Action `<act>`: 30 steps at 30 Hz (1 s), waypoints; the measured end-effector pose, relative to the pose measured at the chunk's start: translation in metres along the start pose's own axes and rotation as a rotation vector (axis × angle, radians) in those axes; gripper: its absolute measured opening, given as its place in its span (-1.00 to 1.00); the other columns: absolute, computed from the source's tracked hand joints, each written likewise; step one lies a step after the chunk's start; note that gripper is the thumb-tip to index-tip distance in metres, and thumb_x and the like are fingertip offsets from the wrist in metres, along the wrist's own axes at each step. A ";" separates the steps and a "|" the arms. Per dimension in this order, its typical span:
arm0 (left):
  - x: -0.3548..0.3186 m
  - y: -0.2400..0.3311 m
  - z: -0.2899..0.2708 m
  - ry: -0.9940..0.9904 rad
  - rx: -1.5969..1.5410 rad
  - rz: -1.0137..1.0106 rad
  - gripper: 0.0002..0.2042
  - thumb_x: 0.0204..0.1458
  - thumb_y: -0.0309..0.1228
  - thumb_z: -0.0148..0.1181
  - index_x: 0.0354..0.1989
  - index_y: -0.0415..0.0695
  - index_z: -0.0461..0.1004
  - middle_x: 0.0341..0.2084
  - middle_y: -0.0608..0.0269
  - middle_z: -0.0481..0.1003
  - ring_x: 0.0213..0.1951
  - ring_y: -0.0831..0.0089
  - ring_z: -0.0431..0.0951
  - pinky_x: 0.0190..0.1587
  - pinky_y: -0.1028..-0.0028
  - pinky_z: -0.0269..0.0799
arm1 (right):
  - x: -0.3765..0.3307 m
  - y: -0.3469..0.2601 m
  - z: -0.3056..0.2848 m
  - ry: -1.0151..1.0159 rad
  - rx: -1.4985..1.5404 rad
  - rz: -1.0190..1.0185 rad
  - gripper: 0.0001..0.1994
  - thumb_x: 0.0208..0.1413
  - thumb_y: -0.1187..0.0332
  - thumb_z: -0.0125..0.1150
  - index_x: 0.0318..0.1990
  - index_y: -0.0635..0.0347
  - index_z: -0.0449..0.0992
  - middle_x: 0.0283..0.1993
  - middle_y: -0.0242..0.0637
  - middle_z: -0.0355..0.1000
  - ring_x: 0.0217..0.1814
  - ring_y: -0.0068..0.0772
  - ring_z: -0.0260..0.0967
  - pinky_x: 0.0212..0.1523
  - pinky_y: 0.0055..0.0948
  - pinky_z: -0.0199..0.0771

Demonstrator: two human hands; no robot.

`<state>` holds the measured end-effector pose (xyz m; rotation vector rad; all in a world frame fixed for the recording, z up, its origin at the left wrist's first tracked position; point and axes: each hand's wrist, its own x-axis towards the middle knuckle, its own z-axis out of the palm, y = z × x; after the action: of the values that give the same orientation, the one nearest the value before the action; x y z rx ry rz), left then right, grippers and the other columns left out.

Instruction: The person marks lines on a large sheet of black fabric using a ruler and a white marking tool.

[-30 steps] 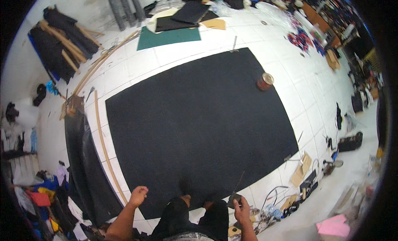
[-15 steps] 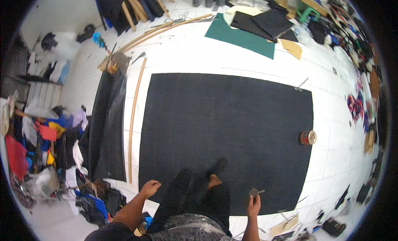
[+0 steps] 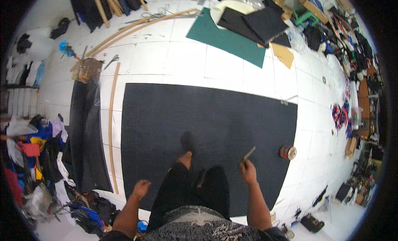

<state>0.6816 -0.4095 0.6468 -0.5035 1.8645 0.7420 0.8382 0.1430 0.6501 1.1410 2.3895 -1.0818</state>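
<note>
A large black sheet (image 3: 166, 116) lies flat on the white tiled floor, and I am standing on it. My right hand (image 3: 248, 173) is closed around a small tool with a thin pale stick-like end (image 3: 250, 152), held above the right part of the sheet; its exact kind is unclear. My left hand (image 3: 142, 188) hangs over the sheet's lower left edge, fingers curled, with nothing visible in it. On the sheet's right edge stands a reddish tin (image 3: 287, 152) with a pale top. A small metal tool (image 3: 286, 102) lies at the far right corner.
Left of the sheet lie a long wooden strip (image 3: 113, 129) and a black roll (image 3: 85, 137). Scissors (image 3: 111, 61) rest beyond the strip. Green material (image 3: 224, 38) and black pieces (image 3: 253, 25) lie at the back. Cluttered piles (image 3: 37, 150) line the left side, with more along the right.
I have stepped forward, and my view has shifted to the right. My right hand has moved farther over the sheet with the small tool. My left hand's fingers are more curled.
</note>
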 end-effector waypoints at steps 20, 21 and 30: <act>0.289 0.427 0.075 0.028 0.318 0.322 -0.65 0.14 -0.29 0.18 0.01 -0.26 0.47 -0.16 0.06 0.54 -0.10 0.26 0.55 0.00 0.33 0.43 | 0.464 -0.018 0.040 -0.027 -0.092 -0.111 -0.67 0.19 0.30 0.16 0.11 0.11 0.45 -0.02 -0.05 0.43 0.02 0.05 0.43 0.02 -0.10 0.44; 0.319 0.432 0.091 -0.011 0.390 0.340 -0.65 0.14 -0.29 0.18 0.02 -0.25 0.47 -0.12 0.02 0.53 -0.05 0.20 0.54 0.05 0.30 0.41 | 0.490 -0.022 0.046 -0.037 -0.101 -0.111 -0.68 0.19 0.29 0.16 0.09 0.10 0.45 -0.02 -0.05 0.43 0.00 0.05 0.43 0.00 -0.10 0.44; 0.599 0.524 0.197 0.108 0.760 0.849 -0.53 0.07 -0.28 0.22 0.15 -0.21 0.39 0.13 -0.07 0.38 0.20 0.03 0.34 0.26 0.17 0.24 | 0.718 -0.004 0.151 0.211 -0.497 -0.471 -0.73 0.20 0.34 0.15 0.05 0.07 0.49 -0.11 -0.09 0.45 -0.12 -0.07 0.50 -0.21 -0.22 0.60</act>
<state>0.2434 0.0995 0.1772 0.7888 2.2691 0.4548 0.3598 0.4249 0.1701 0.5579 2.9480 -0.4274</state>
